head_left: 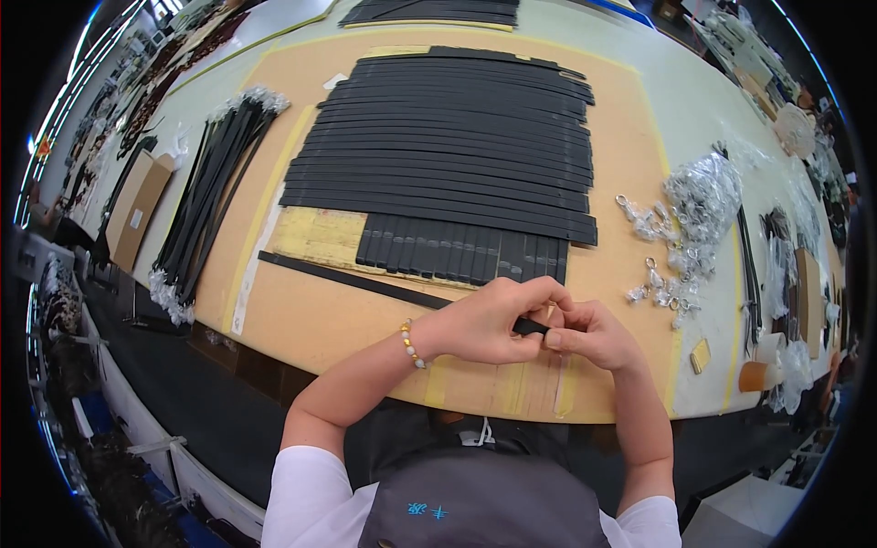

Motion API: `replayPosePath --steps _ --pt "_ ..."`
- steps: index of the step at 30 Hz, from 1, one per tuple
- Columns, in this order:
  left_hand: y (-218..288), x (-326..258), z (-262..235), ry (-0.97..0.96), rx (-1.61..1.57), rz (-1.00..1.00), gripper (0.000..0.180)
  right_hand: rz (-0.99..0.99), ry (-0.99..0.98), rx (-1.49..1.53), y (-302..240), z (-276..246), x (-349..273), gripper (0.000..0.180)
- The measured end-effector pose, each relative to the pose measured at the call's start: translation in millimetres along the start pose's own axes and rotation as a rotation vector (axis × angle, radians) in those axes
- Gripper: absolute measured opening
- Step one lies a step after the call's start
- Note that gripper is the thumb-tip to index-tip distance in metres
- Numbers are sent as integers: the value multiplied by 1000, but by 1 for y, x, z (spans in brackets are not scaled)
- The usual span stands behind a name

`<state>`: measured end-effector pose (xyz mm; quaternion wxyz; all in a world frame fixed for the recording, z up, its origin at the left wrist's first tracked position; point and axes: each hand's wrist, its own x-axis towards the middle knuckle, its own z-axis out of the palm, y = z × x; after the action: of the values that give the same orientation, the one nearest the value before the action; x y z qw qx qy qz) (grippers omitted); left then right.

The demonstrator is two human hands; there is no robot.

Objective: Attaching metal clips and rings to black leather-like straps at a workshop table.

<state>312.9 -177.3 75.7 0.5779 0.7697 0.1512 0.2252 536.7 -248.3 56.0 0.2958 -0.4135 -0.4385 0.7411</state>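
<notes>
Close together near the table's front edge, both my hands grip one end of a long black strap (365, 285). My left hand (489, 321) pinches the strap, and its fingers hide part of it. My right hand (596, 334) holds the tip between thumb and fingers. From there the strap runs left across the tan work mat (347, 329). Just beyond lie many black straps (448, 137) side by side in a flat stack. Shorter black strips (457, 248) sit in front of them, beside a yellowish board (320, 236).
On the right are a pile of plastic-wrapped metal clasps (703, 201), several loose clasps (650, 281), a small yellow block (700, 356) and a tape roll (760, 376). On the left lie a bundle of black straps (215, 187) with wrapped ends and a cardboard box (137, 208).
</notes>
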Motion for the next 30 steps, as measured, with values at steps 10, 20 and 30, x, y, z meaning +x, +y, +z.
replayPosePath --steps 10,20,30 --pt "-20 -15 12 -51 -71 -75 31 -182 484 -297 -7 -33 20 20" --pt "-45 -4 11 310 657 267 12 -298 712 -287 14 -86 52 20" --pt "-48 3 -12 370 816 399 20 -415 427 -85 -4 -25 12 16"
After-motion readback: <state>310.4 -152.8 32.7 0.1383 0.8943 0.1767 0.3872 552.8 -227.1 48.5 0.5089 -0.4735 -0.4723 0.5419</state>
